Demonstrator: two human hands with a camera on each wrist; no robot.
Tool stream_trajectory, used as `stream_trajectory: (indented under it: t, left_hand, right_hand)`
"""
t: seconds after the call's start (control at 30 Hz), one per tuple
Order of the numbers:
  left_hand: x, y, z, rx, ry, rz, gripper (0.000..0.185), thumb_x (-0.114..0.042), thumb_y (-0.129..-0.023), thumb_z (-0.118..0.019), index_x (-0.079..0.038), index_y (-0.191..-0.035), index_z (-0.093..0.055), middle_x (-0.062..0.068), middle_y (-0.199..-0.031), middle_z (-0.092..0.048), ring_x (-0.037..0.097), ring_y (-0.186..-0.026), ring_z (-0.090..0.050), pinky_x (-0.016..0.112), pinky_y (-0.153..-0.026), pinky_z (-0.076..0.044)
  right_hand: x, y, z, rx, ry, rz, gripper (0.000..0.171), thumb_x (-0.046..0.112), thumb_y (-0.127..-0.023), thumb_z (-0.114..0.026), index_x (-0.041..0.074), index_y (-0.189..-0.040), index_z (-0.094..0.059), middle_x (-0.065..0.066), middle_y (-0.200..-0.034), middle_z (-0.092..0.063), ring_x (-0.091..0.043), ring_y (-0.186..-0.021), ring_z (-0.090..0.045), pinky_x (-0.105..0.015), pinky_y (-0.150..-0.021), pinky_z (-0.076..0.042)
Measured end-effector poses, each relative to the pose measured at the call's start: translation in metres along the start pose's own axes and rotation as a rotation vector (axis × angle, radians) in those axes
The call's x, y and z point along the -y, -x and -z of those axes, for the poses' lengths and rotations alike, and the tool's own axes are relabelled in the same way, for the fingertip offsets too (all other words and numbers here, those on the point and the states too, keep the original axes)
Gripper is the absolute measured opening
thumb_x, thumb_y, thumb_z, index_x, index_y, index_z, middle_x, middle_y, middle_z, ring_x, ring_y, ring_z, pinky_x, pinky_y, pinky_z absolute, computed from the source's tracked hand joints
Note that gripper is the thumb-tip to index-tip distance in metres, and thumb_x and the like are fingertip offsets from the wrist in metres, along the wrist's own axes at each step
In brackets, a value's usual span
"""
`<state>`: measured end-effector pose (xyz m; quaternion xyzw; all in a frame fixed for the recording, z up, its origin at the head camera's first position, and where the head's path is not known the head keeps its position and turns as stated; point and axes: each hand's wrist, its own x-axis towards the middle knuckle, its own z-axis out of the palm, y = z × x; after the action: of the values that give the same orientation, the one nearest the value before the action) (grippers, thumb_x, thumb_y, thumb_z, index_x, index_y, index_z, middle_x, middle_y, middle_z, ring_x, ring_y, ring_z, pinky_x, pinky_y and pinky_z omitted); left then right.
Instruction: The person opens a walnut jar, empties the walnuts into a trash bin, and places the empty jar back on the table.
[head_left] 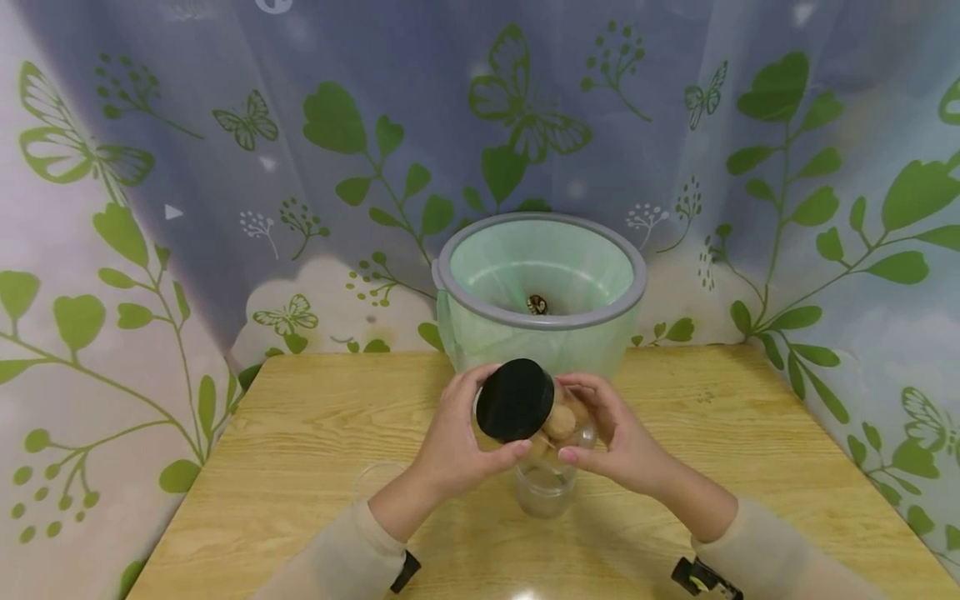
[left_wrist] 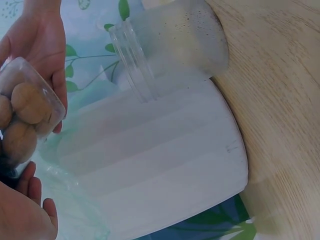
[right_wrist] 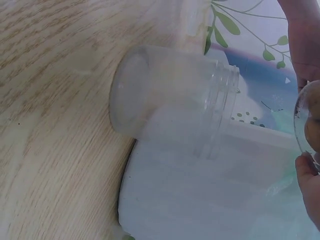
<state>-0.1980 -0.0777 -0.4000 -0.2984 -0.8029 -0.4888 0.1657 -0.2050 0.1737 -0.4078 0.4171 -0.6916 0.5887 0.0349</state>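
Both hands hold a clear jar [head_left: 584,435] tilted over the table, its black lid [head_left: 516,400] on and facing up toward the head camera. Brown round nuts that look like walnuts [left_wrist: 30,102] show through its wall. My left hand [head_left: 457,437] grips the jar at the lid end, thumb along the near side. At the other end the right hand [head_left: 626,442] curls around the jar's body. Below them an open-mouthed clear jar [right_wrist: 167,100] stands upright on the table, with no lid on it.
A waste bin [head_left: 444,279] with a grey rim and pale green liner stands behind the hands; a small dark patterned thing [head_left: 537,305] lies inside. Left of the standing jar is a faint clear round container [head_left: 381,477]. A leaf-printed curtain [head_left: 405,100] surrounds the wooden table [head_left: 315,417].
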Motion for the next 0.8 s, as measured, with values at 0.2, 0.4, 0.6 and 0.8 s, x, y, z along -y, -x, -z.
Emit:
stream_trajectory:
  t: [0.2, 0.4, 0.6, 0.8]
  left_hand:
    - [0.0, 0.002, 0.001, 0.015, 0.021, 0.025, 0.088, -0.05, -0.079, -0.077, -0.012, -0.15, -0.041, 0.008, -0.145, -0.045, 0.031, -0.133, -0.04, 0.064, -0.102, -0.036]
    - [0.0, 0.001, 0.004, 0.044, 0.045, 0.051, 0.087, -0.048, -0.079, -0.079, -0.015, -0.15, -0.04, 0.005, -0.147, -0.045, 0.029, -0.136, -0.037, 0.064, -0.105, -0.033]
    - [-0.002, 0.0, 0.007, 0.11, 0.047, 0.103, 0.09, -0.048, -0.08, -0.082, -0.02, -0.153, -0.037, 0.002, -0.15, -0.042, 0.028, -0.137, -0.034, 0.064, -0.106, -0.031]
    - [-0.003, -0.002, 0.011, 0.181, 0.033, 0.133, 0.096, -0.058, -0.079, -0.079, -0.026, -0.156, -0.032, 0.0, -0.153, -0.038, 0.026, -0.138, -0.033, 0.063, -0.106, -0.032]
  right_hand:
    - [-0.006, -0.002, -0.002, 0.008, -0.085, 0.026, 0.067, 0.008, -0.094, -0.071, -0.005, -0.146, -0.029, -0.003, -0.141, -0.051, -0.016, -0.125, -0.054, -0.029, -0.098, -0.049]
    - [-0.007, -0.005, -0.003, -0.006, -0.157, 0.037, 0.068, 0.011, -0.093, -0.073, -0.008, -0.144, -0.031, -0.003, -0.138, -0.053, -0.017, -0.12, -0.057, -0.03, -0.091, -0.053]
    - [-0.007, -0.003, -0.001, -0.021, -0.164, 0.039, 0.068, 0.009, -0.092, -0.074, -0.009, -0.143, -0.033, -0.004, -0.138, -0.054, -0.018, -0.12, -0.057, -0.03, -0.09, -0.054]
    - [-0.008, 0.001, 0.0, -0.026, -0.172, 0.022, 0.066, 0.008, -0.092, -0.074, -0.007, -0.144, -0.035, -0.004, -0.138, -0.055, -0.018, -0.119, -0.058, -0.031, -0.091, -0.053]
